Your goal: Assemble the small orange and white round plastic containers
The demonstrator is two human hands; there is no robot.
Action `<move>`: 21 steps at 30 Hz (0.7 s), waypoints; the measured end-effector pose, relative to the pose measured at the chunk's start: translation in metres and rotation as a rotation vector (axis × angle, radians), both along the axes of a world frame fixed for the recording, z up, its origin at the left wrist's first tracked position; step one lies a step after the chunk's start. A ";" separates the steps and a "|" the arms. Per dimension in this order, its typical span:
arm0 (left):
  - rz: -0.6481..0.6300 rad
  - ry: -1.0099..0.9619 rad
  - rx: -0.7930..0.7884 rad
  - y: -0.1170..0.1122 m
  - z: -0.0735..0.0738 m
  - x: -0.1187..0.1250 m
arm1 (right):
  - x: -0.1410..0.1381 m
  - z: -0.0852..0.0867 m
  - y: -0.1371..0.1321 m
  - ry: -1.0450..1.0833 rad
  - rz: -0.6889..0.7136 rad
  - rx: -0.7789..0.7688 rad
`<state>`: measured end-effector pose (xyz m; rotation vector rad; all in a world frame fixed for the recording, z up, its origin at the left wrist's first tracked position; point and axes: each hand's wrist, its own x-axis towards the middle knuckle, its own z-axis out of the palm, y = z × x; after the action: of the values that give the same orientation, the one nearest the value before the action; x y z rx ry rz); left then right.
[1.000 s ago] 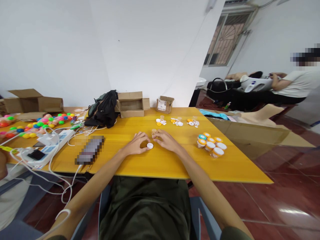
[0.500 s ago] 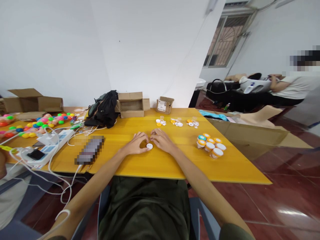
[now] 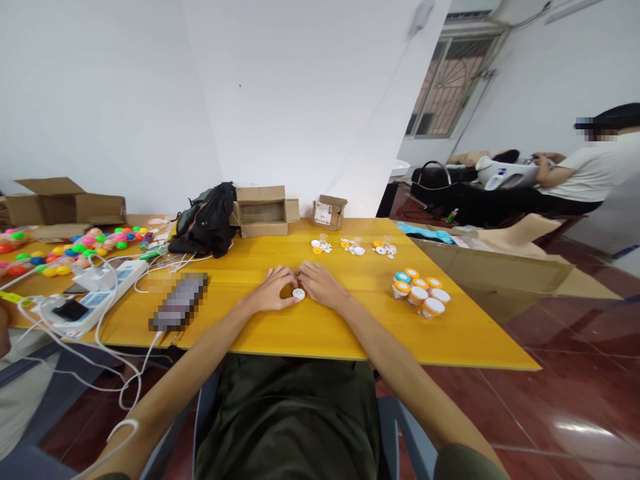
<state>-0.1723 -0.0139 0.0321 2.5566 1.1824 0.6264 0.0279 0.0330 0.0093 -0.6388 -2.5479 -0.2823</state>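
A small white round disc (image 3: 299, 294), with some relief on its face, is at the middle of the yellow table (image 3: 320, 333). My left hand (image 3: 274, 289) curls around its left side, the thumb touching the near edge and the fingers arched above. From the right, my right hand (image 3: 320, 283) comes in with bent fingers pressed together just beyond the disc, close to the left fingertips. Whatever those right fingertips hold, if anything, is hidden or too small to name.
To the right stands a group of small clear jars (image 3: 419, 292) with orange, white and teal lids. Small piles of white and orange parts (image 3: 354, 247) lie farther back. Left are a phone (image 3: 179, 301), a power strip (image 3: 107, 293), cables and a black backpack (image 3: 210, 220). Another person (image 3: 585, 173) sits far right.
My right hand has moved slightly left and its fingers have drawn closer together over the far edge of the disc. My left hand is nearly still.
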 end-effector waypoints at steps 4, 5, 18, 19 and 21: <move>0.004 0.004 0.002 0.000 -0.001 0.000 | 0.003 0.002 -0.002 0.073 0.023 -0.070; 0.008 0.002 0.002 0.000 -0.001 0.000 | 0.004 0.003 -0.003 0.114 0.031 -0.099; 0.055 0.010 0.017 0.002 -0.002 -0.001 | 0.004 0.010 -0.016 0.324 0.191 -0.367; 0.054 0.011 0.017 0.002 -0.002 -0.001 | 0.004 0.011 -0.016 0.318 0.188 -0.368; 0.049 0.015 0.017 0.002 -0.001 0.000 | 0.005 0.012 -0.017 0.300 0.176 -0.368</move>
<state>-0.1726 -0.0123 0.0308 2.5575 1.2535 0.6326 0.0324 0.0155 0.0213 -0.5340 -2.3567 0.3275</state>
